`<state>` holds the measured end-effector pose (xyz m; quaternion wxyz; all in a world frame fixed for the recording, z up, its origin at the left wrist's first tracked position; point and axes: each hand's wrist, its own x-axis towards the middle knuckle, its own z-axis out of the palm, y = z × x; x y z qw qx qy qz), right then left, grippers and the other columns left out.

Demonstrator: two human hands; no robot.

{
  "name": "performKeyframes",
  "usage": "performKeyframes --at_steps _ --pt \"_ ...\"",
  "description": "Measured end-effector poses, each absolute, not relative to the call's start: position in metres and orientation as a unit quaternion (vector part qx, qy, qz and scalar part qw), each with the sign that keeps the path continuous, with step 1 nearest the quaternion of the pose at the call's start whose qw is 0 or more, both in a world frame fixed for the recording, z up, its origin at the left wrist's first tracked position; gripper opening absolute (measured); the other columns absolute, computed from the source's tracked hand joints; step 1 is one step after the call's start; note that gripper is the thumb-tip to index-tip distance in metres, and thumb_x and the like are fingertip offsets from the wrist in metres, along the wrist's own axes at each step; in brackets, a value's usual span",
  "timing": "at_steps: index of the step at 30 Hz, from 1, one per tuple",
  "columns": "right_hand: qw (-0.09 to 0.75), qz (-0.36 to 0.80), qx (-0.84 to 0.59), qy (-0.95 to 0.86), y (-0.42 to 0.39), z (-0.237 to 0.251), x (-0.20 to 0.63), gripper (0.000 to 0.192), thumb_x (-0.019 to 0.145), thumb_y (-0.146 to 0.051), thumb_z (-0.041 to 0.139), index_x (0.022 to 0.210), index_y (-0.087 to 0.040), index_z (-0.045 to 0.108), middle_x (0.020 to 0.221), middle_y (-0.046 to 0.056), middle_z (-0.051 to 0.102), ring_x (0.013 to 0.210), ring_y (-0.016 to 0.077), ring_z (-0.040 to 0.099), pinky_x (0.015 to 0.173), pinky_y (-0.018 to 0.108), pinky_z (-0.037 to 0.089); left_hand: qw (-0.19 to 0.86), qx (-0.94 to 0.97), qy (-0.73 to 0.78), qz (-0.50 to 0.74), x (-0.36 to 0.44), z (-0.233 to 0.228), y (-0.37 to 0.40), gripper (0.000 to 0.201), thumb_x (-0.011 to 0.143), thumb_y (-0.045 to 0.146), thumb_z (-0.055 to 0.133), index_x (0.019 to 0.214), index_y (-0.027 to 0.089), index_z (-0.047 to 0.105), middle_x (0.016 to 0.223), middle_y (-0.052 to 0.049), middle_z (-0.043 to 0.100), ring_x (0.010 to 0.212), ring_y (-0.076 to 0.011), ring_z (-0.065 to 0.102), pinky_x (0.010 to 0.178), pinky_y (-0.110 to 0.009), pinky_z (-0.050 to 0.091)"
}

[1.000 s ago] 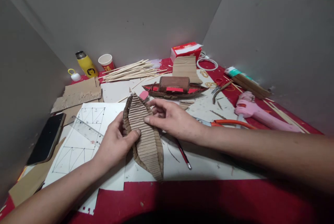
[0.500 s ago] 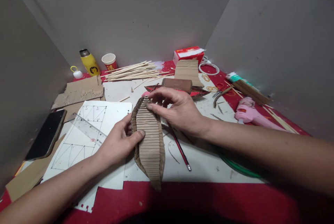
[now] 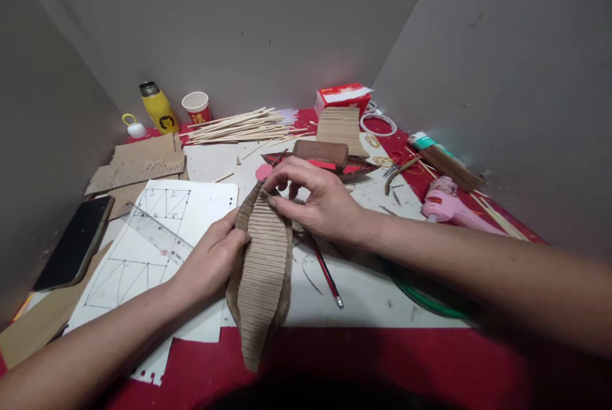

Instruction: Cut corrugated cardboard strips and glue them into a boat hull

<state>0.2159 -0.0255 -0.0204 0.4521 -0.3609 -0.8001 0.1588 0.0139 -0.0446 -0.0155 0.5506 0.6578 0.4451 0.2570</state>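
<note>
Hands clamped on ribbed, leaf-shaped corrugated cardboard hull (image 3: 262, 270): left hand (image 3: 213, 260) gripping left edge, right hand (image 3: 318, 203) pinching far tip.

A hobby craft corner: a bench (image 3: 373, 365) crowded with cardboard scraps (image 3: 138, 164), wooden sticks (image 3: 239, 126), a glue gun (image 3: 452, 206) and a ruler (image 3: 160, 234).

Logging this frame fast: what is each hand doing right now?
Left hand: closed on the brown leaf-shaped corrugated cardboard piece, gripping its left edge.
Right hand: fingers pinching its far tip.
</note>
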Motion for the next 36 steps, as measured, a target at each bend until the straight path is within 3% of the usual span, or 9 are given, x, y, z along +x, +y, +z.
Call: performKeyframes --at_steps 8,13,16,18,20,25,28,33,36 --pt "0.421 0.167 -0.353 -0.819 -0.034 -0.012 0.220 0.011 0.081 -0.005 0.056 0.084 -0.015 0.060 0.074 0.000 0.060 0.062 0.0107 0.053 0.059 0.024 0.045 0.576 0.639 0.430 0.273 0.011 -0.023 -0.037 0.042 0.082 0.015 0.045 0.116 0.023 0.067 0.113 -0.001 0.071 0.109 -0.0222 0.060 0.097 -0.032 0.043" --pt "0.511 0.253 -0.405 -0.715 -0.040 0.008 0.238 0.042 0.077 -0.007 0.058 0.118 -0.017 0.060 0.088 0.002 0.066 0.077 0.0137 0.061 0.066 0.027 0.050 0.584 0.619 0.467 0.242 0.007 -0.025 -0.028 0.045 0.078 0.014 0.045 0.117 0.020 0.065 0.102 -0.003 0.074 0.086 -0.0213 0.065 0.079 -0.033 0.049" --pt "0.552 0.274 -0.465 -0.636 -0.046 0.018 0.257 0.029 0.074 -0.008 0.056 0.097 -0.019 0.071 0.073 -0.001 0.064 0.062 0.0118 0.059 0.055 0.025 0.048 0.572 0.637 0.460 0.236 0.004 -0.023 -0.024 0.048 0.077 0.013 0.049 0.122 0.019 0.063 0.105 -0.005 0.073 0.090 -0.0218 0.066 0.079 -0.032 0.050" --pt "0.517 0.270 -0.523 -0.621 -0.049 0.020 0.269 0.019 0.072 -0.010 0.054 0.072 -0.019 0.071 0.065 -0.001 0.063 0.053 0.0108 0.055 0.051 0.025 0.045 0.548 0.659 0.456 0.239 0.002 -0.020 -0.021 0.051 0.078 0.014 0.053 0.127 0.019 0.061 0.110 -0.007 0.072 0.096 -0.0233 0.065 0.084 -0.034 0.050" --pt "0.448 0.266 -0.572 -0.634 -0.052 0.016 0.278 0.016 0.072 -0.015 0.054 0.068 -0.018 0.069 0.065 0.002 0.066 0.054 0.0132 0.056 0.052 0.027 0.045 0.517 0.675 0.469 0.239 -0.001 -0.015 -0.020 0.055 0.077 0.016 0.056 0.132 0.018 0.057 0.114 -0.009 0.070 0.099 -0.0250 0.065 0.086 -0.036 0.050" --pt "0.219 0.197 -0.610 -0.736 -0.053 -0.003 0.276 0.045 0.080 -0.039 0.060 0.117 -0.013 0.064 0.098 0.012 0.072 0.082 0.0265 0.066 0.066 0.036 0.051 0.487 0.675 0.509 0.222 -0.005 -0.008 -0.017 0.066 0.075 0.023 0.061 0.139 0.014 0.049 0.117 -0.013 0.067 0.099 -0.0257 0.065 0.081 -0.036 0.053" --pt "0.107 0.129 -0.606 -0.778 -0.051 -0.013 0.261 0.062 0.080 -0.045 0.063 0.131 -0.010 0.054 0.109 0.017 0.070 0.093 0.0325 0.067 0.075 0.040 0.052 0.447 0.685 0.522 0.244 -0.006 -0.008 -0.015 0.065 0.075 0.027 0.062 0.137 0.013 0.050 0.119 -0.013 0.065 0.101 -0.0252 0.063 0.082 -0.036 0.052" --pt "0.059 0.081 -0.576 -0.811 -0.049 -0.018 0.252 0.056 0.082 -0.027 0.059 0.135 -0.010 0.050 0.114 0.018 0.070 0.093 0.0329 0.069 0.072 0.038 0.053 0.397 0.685 0.534 0.297 -0.007 -0.010 -0.014 0.061 0.077 0.028 0.064 0.136 0.018 0.051 0.117 -0.011 0.065 0.094 -0.0221 0.063 0.080 -0.036 0.053" --pt "0.128 0.104 -0.590 -0.791 -0.054 -0.007 0.263 0.057 0.083 -0.021 0.056 0.138 -0.013 0.047 0.107 0.014 0.073 0.090 0.0294 0.070 0.072 0.036 0.054 0.365 0.637 0.535 0.420 -0.006 0.001 -0.023 0.044 0.080 0.029 0.066 0.122 0.019 0.060 0.108 -0.008 0.068 0.088 -0.0190 0.063 0.072 -0.029 0.053"
